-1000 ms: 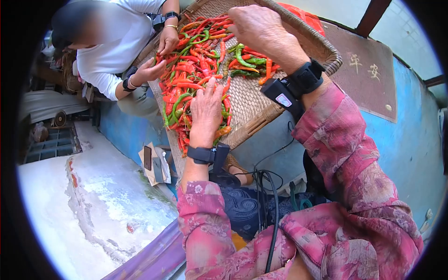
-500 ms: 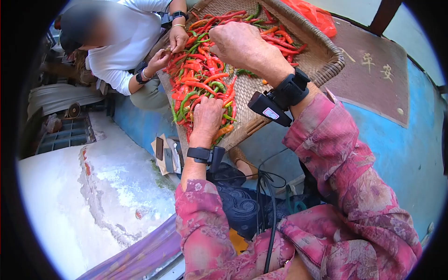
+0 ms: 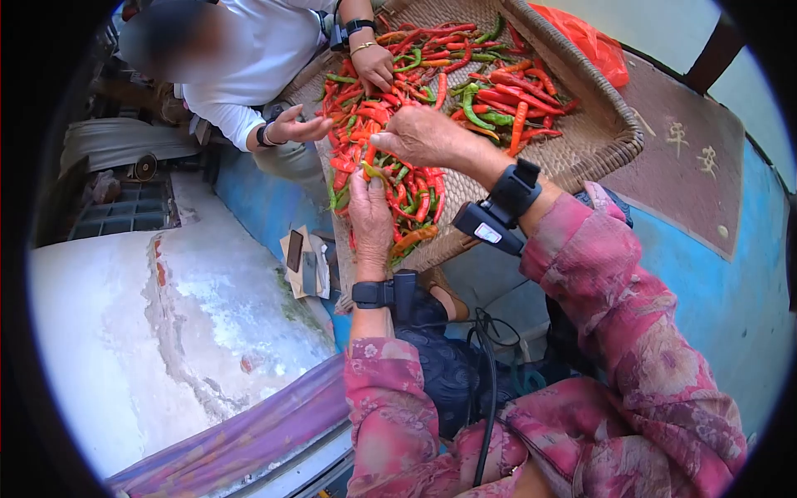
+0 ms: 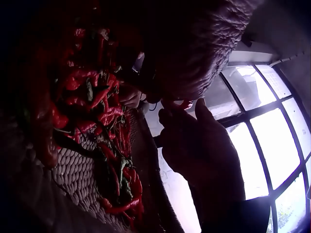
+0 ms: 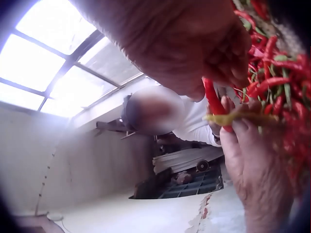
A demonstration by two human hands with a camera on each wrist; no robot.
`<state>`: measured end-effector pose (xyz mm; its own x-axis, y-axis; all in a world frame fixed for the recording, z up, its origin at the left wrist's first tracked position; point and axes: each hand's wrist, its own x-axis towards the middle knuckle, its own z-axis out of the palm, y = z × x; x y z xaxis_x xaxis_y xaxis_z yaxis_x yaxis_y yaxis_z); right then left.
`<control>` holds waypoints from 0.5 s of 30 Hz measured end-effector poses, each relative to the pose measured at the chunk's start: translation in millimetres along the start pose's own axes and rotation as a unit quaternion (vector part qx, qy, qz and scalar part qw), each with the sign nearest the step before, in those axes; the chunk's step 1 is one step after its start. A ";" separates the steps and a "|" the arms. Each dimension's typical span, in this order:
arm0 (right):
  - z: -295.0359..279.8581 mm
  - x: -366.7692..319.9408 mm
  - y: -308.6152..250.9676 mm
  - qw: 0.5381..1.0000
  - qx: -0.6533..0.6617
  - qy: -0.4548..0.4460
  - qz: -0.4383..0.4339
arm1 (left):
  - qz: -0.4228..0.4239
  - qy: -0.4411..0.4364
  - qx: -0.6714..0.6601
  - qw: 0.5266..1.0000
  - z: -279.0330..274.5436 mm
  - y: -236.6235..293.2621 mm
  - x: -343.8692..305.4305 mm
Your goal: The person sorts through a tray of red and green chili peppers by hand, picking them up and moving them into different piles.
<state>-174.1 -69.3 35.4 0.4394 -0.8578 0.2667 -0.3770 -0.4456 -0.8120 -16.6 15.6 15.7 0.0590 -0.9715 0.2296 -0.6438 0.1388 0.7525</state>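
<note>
Above the near-left side of the chili heap, my two hands meet over one red chili pepper. My left hand pinches its lower end, together with a yellow-green chili lying crosswise under the thumb. From above, my right hand grips the upper end of that same red chili, its curled fingers seen in the right wrist view. In the left wrist view both hands are dark, with only a bit of red showing between the fingertips. The woven tray lies beneath.
A second pile of red and green chilies lies on the tray's right part. Across the tray, a person in a white top has both hands at the heap. A red plastic bag sits past the far rim. Black cables hang by my lap.
My left hand has lifted from the heap with chilies in its fingers. My right hand has come down and left to meet it. The other person's hands have moved apart.
</note>
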 end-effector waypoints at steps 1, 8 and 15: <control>5.7 2.7 -4.9 0.998 0.050 -0.009 0.037 | 0.011 -0.001 0.001 1.000 3.3 -5.7 1.2; 21.1 13.0 6.2 0.947 0.280 0.113 0.107 | 0.065 -0.011 0.074 0.995 12.7 -6.1 6.4; -44.0 -13.8 14.2 0.934 -0.259 0.246 -0.003 | -0.037 0.036 -0.204 0.978 -1.0 -8.6 12.2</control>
<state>-221.4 -75.1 43.0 0.0622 -0.8121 0.5802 -0.7758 -0.4051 -0.4838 -9.6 2.8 12.7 0.1576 -0.9677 0.1970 -0.2792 0.1477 0.9488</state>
